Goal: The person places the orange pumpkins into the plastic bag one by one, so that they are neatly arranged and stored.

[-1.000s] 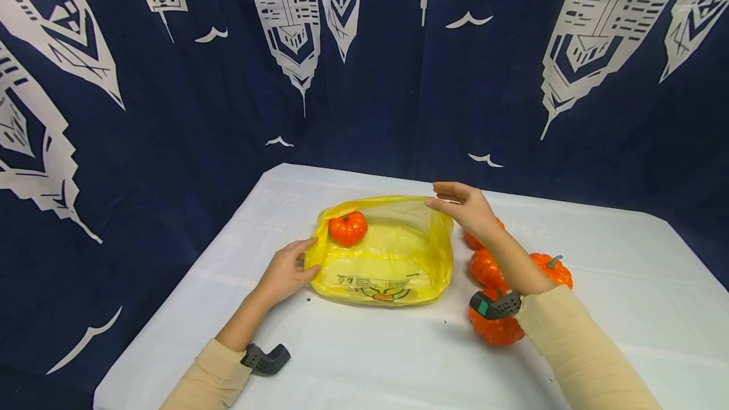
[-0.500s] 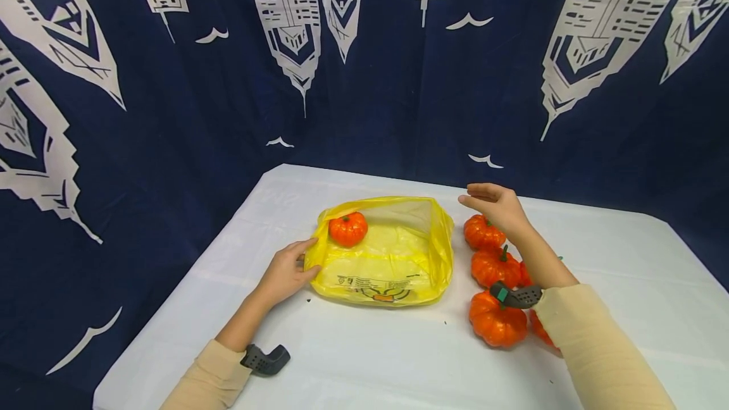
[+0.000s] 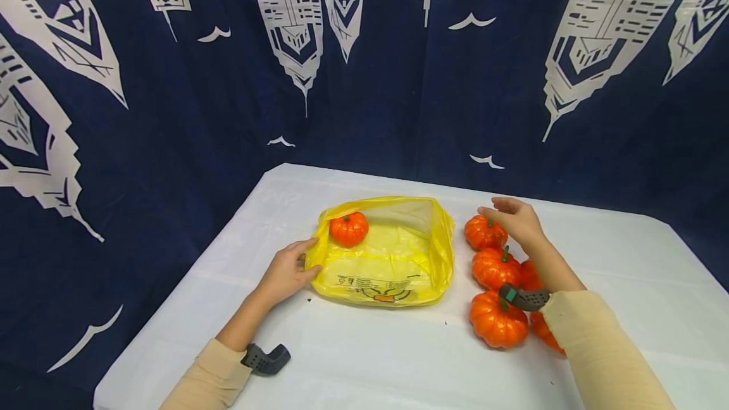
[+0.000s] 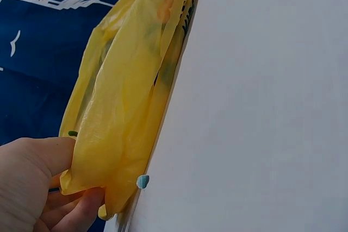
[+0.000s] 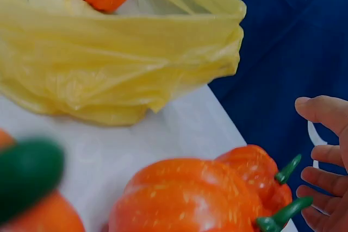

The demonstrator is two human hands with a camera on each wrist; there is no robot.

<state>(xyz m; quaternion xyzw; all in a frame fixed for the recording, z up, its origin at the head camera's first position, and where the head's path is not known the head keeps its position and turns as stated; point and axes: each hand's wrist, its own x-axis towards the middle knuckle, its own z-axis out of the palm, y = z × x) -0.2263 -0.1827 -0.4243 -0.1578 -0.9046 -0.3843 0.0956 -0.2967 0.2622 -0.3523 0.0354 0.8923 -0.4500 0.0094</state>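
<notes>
A yellow plastic bag lies on the white table with its mouth spread wide. Inside, at the bag's left end, sits a small orange pumpkin. My left hand holds the bag's left edge, thumb and fingers on either side of the plastic in the left wrist view. Just above and behind the farthest small pumpkin on the right hovers my right hand, fingers apart and holding nothing. In the right wrist view that hand is beside the green pumpkin stems, apart from them.
Several more pumpkins stand right of the bag, among them a middle one and a near one; my right forearm partly hides others. The white table ends at a dark blue curtain with white buildings.
My right hand has let go of the bag's far right rim and moved right, then lower, over the farthest pumpkin. The left hand and the bag stay in place.
</notes>
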